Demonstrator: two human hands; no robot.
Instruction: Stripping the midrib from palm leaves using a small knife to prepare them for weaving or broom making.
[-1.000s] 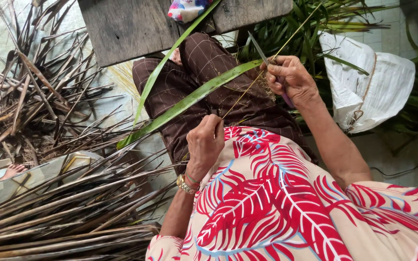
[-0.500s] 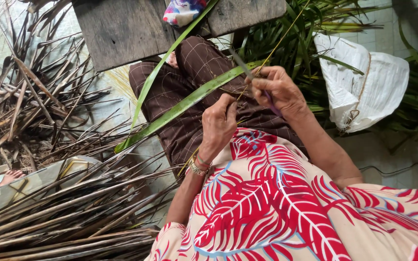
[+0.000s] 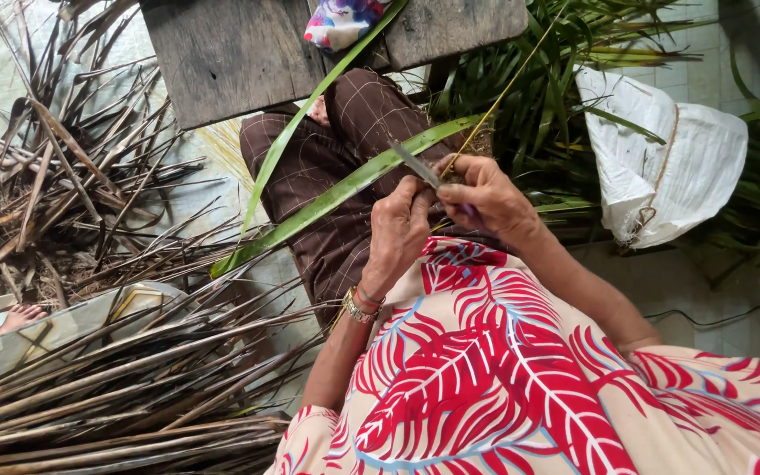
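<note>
- A loose shirt with a red leaf print is seen nearest the camera, filling the frame from 4 to 6 o'clock.
- A watch is worn on the left wrist, just above the shirt.
- The left hand is closed, its fingertips pinched on a thin yellow rib at the centre of the view.
- The right hand is wrapped around a knife, just at 3 o'clock of the left hand and touching it; the grey blade is pointed towards 10 o'clock.
- The blade is laid against a long green leaf, which is stretched across the lap from 8 o'clock up to 1 o'clock.
- The rib is run from the hands up towards 1 o'clock, away from the leaf.
- Brown checked trousers are seen beneath the leaf.
- A heap of dry brown fronds is piled at 8 o'clock, with more at 10 o'clock.
- A bare foot of another person is seen at the 9 o'clock edge.
- A white sack is set at 2 o'clock, beside fresh green leaves.
- A weathered wooden bench is seen at 12 o'clock, with a patterned cloth on it.
</note>
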